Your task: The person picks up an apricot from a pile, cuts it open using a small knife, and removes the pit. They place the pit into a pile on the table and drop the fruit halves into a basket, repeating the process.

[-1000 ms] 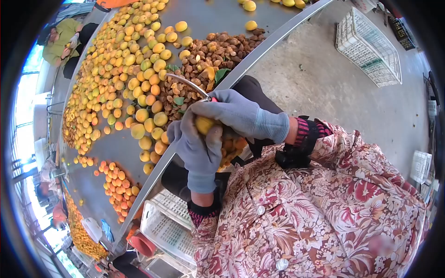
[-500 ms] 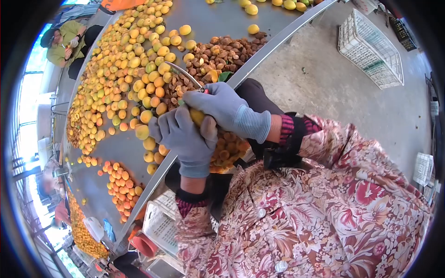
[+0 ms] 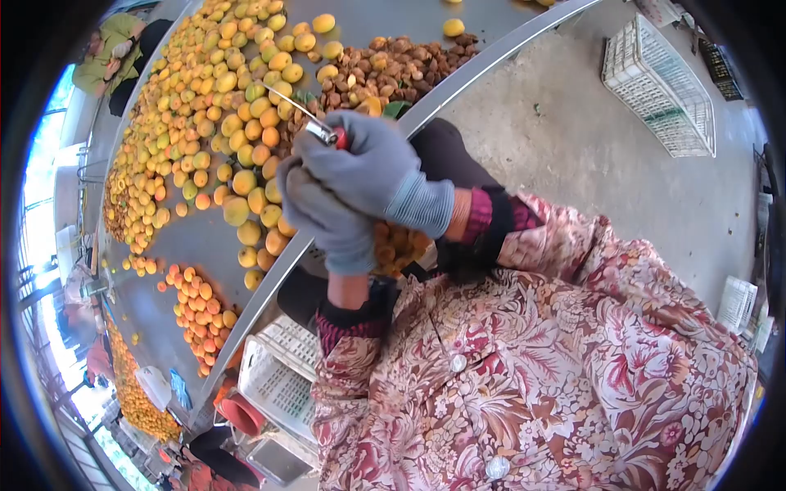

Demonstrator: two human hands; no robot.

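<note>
Both my hands wear grey knit gloves and press together above the table's near edge. My right hand (image 3: 372,168) is closed around a knife (image 3: 321,131) with a red handle and metal collar; its thin blade points up and left over the fruit. Just below it, my left hand (image 3: 332,217) has its fingers curled. The apricot seen between the hands half a second ago is now hidden by the gloves. Beyond them lie a heap of brown apricot pits (image 3: 393,74) and many whole yellow-orange apricots (image 3: 237,123). Below my hands, more orange fruit (image 3: 397,250) is partly visible.
A metal table (image 3: 176,245) with a raised rim runs diagonally ahead of me. White plastic crates stand below the rim (image 3: 278,372) and on the floor at right (image 3: 663,90). A red container (image 3: 241,415) is at lower left. Another person (image 3: 110,53) sits across the table.
My hands have come closer together, and the apricot between them has gone out of sight. The knife has swung, its blade now pointing further left. The view has shifted slightly.
</note>
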